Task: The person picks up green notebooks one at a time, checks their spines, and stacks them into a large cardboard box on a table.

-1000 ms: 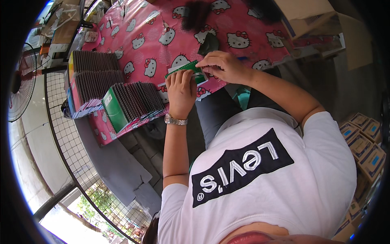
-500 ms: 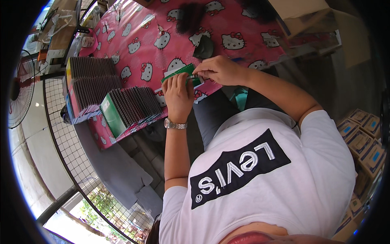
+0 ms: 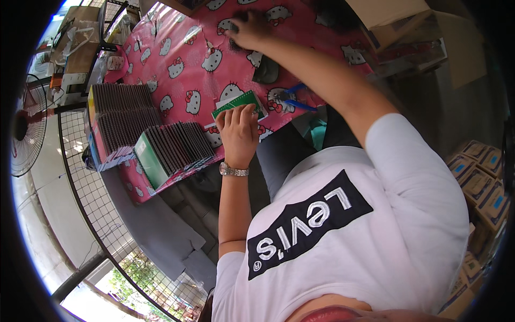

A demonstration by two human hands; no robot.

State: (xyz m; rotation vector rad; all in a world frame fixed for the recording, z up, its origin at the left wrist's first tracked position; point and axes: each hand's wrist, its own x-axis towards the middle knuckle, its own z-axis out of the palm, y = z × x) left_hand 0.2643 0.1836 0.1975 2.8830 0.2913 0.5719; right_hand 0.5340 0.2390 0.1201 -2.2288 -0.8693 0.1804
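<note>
A green-covered notebook (image 3: 244,100) with a row of punched holes along one edge lies at the table's near edge. My left hand (image 3: 237,126), wearing a metal watch, holds it by its near side; the thumb's grip is hidden. My right hand (image 3: 250,31) is stretched far across the table, fingers apart, over a small dark heap (image 3: 236,42) that is too blurred to name. Blue-handled pliers (image 3: 292,100) lie just right of the notebook, their handles spread. Beyond them sits a dark grey object (image 3: 266,71) of unclear kind.
Stacks of spiral-bound notebooks (image 3: 174,147) stand at the table's left corner, with taller stacks (image 3: 124,115) behind. A second dark heap (image 3: 340,19) lies far right, near an open cardboard box (image 3: 394,21). A fan (image 3: 28,126) stands left; small cartons (image 3: 477,182) are piled right.
My right hand has left the notebook's edge and reached away to the far dark heap. The pliers now show fully. My left hand stays on the notebook.
</note>
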